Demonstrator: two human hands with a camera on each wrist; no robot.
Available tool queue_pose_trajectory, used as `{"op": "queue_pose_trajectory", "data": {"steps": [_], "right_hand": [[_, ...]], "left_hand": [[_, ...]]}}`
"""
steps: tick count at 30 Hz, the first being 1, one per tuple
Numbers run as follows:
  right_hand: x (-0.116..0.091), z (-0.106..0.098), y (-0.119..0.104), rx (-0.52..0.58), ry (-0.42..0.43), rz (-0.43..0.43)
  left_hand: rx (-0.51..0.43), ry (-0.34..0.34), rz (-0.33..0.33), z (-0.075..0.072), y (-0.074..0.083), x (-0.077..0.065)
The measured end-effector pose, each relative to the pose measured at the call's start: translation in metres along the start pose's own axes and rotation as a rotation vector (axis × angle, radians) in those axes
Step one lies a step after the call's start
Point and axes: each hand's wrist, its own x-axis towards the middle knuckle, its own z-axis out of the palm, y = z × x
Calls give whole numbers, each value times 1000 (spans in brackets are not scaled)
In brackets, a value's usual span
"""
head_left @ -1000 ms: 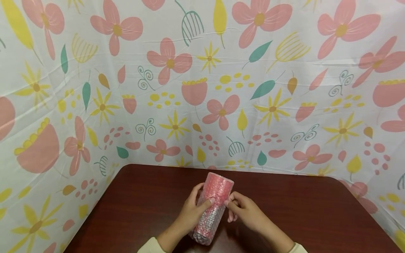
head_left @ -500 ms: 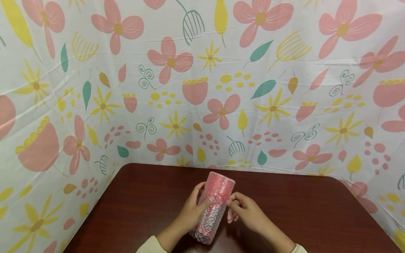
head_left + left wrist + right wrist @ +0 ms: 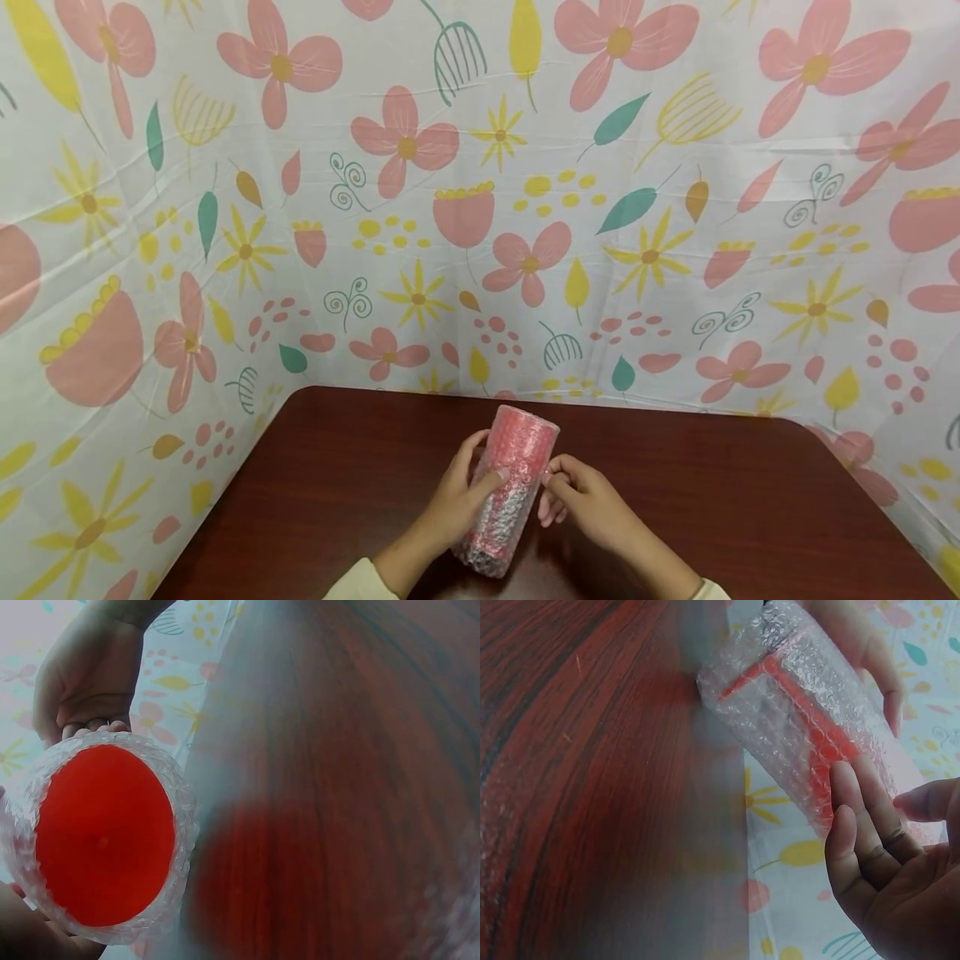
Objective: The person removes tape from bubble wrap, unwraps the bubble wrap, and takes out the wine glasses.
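Note:
A red cylinder (image 3: 519, 443) wrapped in clear bubble wrap (image 3: 769, 727) leans over the table, its top tilted to the right. My left hand (image 3: 456, 498) grips it from the left, thumb across the front. At its right side, my right hand (image 3: 588, 504) pinches the wrap's edge between thumb and index finger. Its other fingers (image 3: 870, 817) lie loosely bent beside the wrap in the right wrist view. The cylinder's flat red end (image 3: 105, 836), ringed by bubble wrap, faces the left wrist camera.
The dark reddish-brown table (image 3: 735, 492) spreads to both sides of the hands. Behind and to the left hangs a white cloth (image 3: 300, 208) printed with pink, yellow and green flowers and leaves.
The wrapped cylinder and the right fingertips have shifted very slightly to the right. Both hands keep nearly the same hold.

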Motion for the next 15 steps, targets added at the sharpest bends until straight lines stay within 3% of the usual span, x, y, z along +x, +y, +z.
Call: {"op": "queue_pose_trajectory", "data": {"steps": [7, 15], "right_hand": [[-1, -2, -1, -7, -2, 3], [0, -2, 2, -9, 8, -12]], "left_hand": [[43, -7, -30, 0, 1, -1], [-6, -102, -13, 0, -1, -2]]}}
